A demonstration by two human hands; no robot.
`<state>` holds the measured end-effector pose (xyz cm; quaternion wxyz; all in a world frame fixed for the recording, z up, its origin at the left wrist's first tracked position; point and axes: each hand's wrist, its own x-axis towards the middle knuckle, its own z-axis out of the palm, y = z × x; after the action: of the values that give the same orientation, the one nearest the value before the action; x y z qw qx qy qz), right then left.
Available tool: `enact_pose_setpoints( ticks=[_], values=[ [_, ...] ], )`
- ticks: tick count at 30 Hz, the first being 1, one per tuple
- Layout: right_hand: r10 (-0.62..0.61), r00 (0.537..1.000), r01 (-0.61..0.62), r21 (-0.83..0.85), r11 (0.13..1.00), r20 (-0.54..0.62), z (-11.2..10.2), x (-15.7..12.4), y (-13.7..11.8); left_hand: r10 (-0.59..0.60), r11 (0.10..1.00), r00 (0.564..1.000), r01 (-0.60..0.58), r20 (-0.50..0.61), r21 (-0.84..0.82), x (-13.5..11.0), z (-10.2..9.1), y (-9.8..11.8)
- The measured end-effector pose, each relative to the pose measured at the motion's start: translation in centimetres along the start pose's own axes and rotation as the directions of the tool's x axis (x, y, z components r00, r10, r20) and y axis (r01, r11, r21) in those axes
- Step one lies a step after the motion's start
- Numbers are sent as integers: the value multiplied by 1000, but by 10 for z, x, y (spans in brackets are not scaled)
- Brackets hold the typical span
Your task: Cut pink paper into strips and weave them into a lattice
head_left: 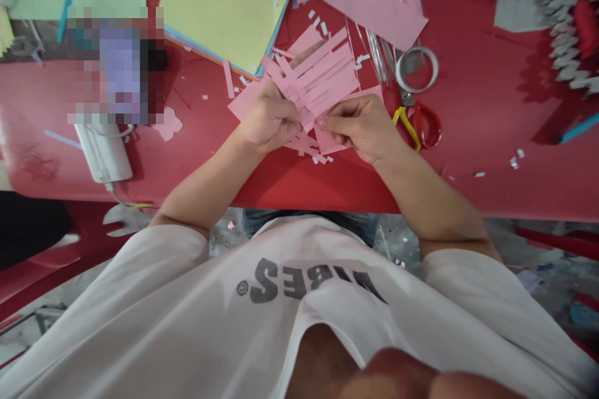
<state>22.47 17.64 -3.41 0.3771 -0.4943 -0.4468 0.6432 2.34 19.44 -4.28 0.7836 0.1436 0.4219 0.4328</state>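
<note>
Pink paper cut into strips (327, 78) fans out between my two hands over the red table. Its strips cross one another near the lower end, as if interlaced. My left hand (276, 117) is closed on its left edge, fingers curled under. The thumb and forefinger of my right hand (358, 123) pinch its lower right corner. More pink paper and narrow pink offcuts (299, 143) lie beneath the hands. Scissors with red and yellow handles (418, 126) rest just right of my right hand. What the curled fingers cover is hidden.
Yellow-green paper sheets (224, 6) are stacked behind my left hand. A long pink strip (355, 0) and silver tinsel (374, 43) lie at the back. A roll of tape (417, 70) sits beyond the scissors. A white power bank (103, 149) is at left, grey zigzag garland (564, 43) at right.
</note>
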Motion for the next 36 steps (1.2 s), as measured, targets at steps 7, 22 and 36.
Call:
enact_pose_setpoints(
  ticks=[7, 22, 36],
  values=[
    [-12, 1000, 13, -42, 999, 17, -1, 0, -2, 78, 986, 995, -86, 56, 145, 1, 3, 1],
    [-701, 687, 468, -621, 628, -192, -5, -10, -6, 243, 841, 923, -353, 297, 410, 10, 9, 5],
    [-277, 938, 265, -82, 961, -211, 9, 8, 23, 389, 715, 864, -502, 320, 486, 24, 9, -13]
  ],
)
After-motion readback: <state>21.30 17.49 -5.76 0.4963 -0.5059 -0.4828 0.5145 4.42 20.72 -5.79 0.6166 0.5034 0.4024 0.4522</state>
